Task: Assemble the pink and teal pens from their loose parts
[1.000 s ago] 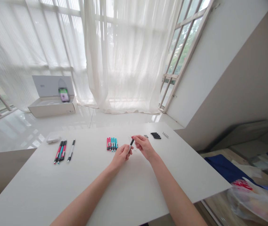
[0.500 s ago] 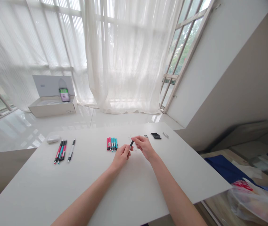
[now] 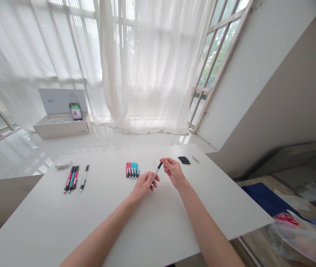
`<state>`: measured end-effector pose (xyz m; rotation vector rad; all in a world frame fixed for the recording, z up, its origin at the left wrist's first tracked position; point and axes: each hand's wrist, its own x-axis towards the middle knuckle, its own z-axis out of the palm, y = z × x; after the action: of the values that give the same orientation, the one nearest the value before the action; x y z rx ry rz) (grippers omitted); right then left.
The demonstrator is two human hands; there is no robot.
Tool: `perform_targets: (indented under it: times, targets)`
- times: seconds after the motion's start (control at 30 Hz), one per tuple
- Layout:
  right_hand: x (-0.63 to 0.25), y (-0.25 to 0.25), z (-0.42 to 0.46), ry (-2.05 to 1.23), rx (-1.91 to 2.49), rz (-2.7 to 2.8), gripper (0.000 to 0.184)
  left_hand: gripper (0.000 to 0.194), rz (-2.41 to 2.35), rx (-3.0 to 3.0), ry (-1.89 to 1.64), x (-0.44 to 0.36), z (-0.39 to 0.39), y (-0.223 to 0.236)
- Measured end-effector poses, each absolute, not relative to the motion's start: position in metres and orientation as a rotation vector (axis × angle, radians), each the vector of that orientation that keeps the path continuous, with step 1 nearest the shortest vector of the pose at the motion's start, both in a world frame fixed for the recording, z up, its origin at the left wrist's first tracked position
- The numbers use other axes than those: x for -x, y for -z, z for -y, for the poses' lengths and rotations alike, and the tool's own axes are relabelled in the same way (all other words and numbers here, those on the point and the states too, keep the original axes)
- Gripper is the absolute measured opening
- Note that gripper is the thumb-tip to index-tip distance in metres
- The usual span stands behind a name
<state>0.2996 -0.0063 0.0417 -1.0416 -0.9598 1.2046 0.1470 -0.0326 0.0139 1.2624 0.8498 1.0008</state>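
A white pen barrel with a black grip [image 3: 159,166] slants up and to the right between my hands. My left hand [image 3: 144,184] is closed around its lower, white part. The fingertips of my right hand [image 3: 173,172] pinch the upper end of the black grip. Behind the pen, thin refills [image 3: 154,163] lie on the table, partly hidden by my hands. To the left is a row of pink and teal pen barrels [image 3: 132,170]. Several black grips [image 3: 184,160] and small pale pen tips [image 3: 195,159] lie beyond my right hand.
On the white table [image 3: 158,230], several pink and teal pens [image 3: 71,179] and a white pen [image 3: 84,178] lie at the left, near a white case [image 3: 63,164]. An open white box [image 3: 63,129] stands on the sill. Plastic bags [image 3: 299,237] lie beyond the table's right edge.
My right hand has moved slightly right and up along the pen. More of the white barrel and the black grip now shows between my hands.
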Motion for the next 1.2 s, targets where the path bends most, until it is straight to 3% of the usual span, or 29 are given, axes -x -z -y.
perform_targets:
  times: [0.17, 0.4, 0.57, 0.83, 1.07, 1.2]
  targets:
    - [-0.2986, -0.0422, 0.0060, -1.198, 1.048, 0.951, 0.032, 0.036, -0.929, -1.267, -1.031, -0.1465, 0.0322, -0.0116]
    - [-0.2985, -0.0450, 0.0077, -1.179, 1.044, 0.918, 0.033, 0.043, -0.826, -1.276, -0.969, -0.1474, 0.0308, -0.0103]
    - [-0.2989, -0.0413, 0.0055, -1.209, 1.018, 0.922, 0.030, 0.034, -0.885, -1.270, -1.033, -0.1480, 0.0316, -0.0096]
    - [-0.2983, -0.0406, 0.0067, -1.239, 0.991, 0.960, 0.027, 0.042, -0.862, -1.318, -0.992, -0.1474, 0.0316, -0.0119]
    - [-0.2962, -0.0422, 0.0093, -1.250, 0.980, 1.023, 0.028, 0.036, -0.954, -1.334, -1.008, -0.1449, 0.0319, -0.0106]
    - [-0.2968, -0.0417, 0.0091, -1.244, 0.976, 1.025, 0.028, 0.044, -0.838, -1.322, -0.951, -0.1443, 0.0317, -0.0126]
